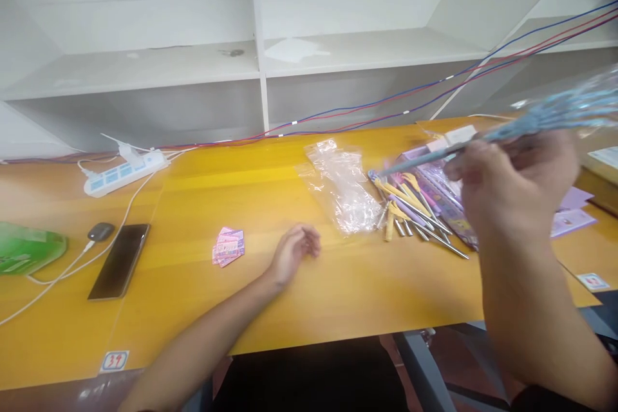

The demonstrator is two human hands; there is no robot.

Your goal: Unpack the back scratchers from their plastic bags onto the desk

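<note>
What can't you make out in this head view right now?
- Right hand: motion blur smears the blue item it holds, so what it is stays unclear.
- Pile of pens: its right part is hidden behind that hand.
- Small pink cards: print too small to read.
- Green object: cut off by the left edge.
- Left hand: rests on the table, palm hidden.
</note>
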